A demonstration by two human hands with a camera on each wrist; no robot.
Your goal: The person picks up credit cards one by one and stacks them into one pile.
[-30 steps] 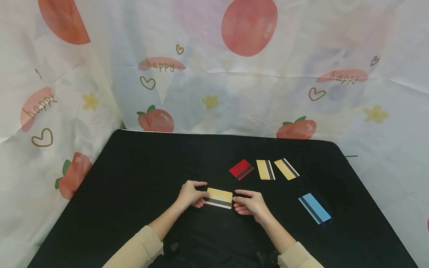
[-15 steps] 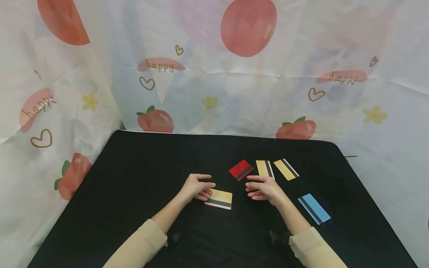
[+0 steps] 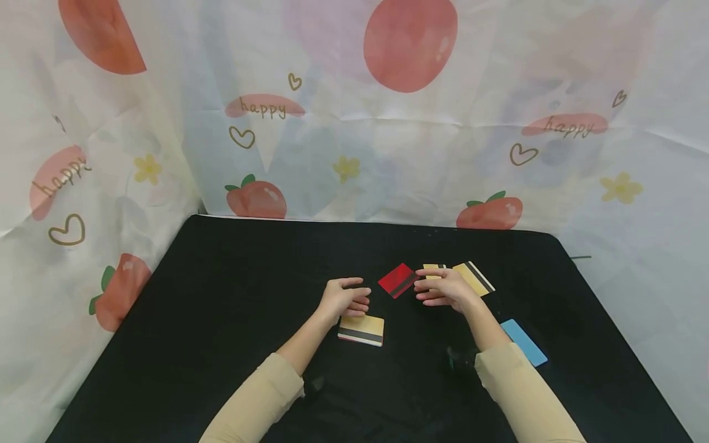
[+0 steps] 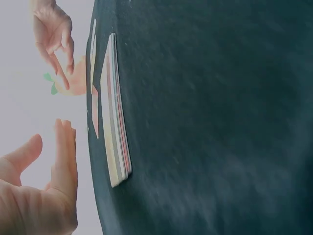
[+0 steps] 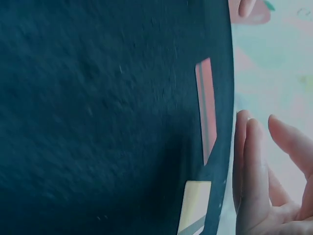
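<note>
- Looks screened-off and booth-like; cannot tell whether within a home or workplace.
- Enclosed by creased white fabric sheets (image 3: 399, 154) printed with red fruits (image 3: 257, 200), yellow flowers (image 3: 346, 168) and "happy".
- Furnished with a broad black table (image 3: 249, 277) with rounded corners.

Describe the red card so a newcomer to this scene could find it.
On the black table, look beyond and right of the card stack. The red card lies left of two yellow cards; it alone shows a red face.

Behind the black table (image 3: 249, 264) hangs a pale cloth (image 3: 399, 163) (it is creased), printed with red fruits (image 3: 256, 200) and hearts (image 3: 242, 137).
</note>
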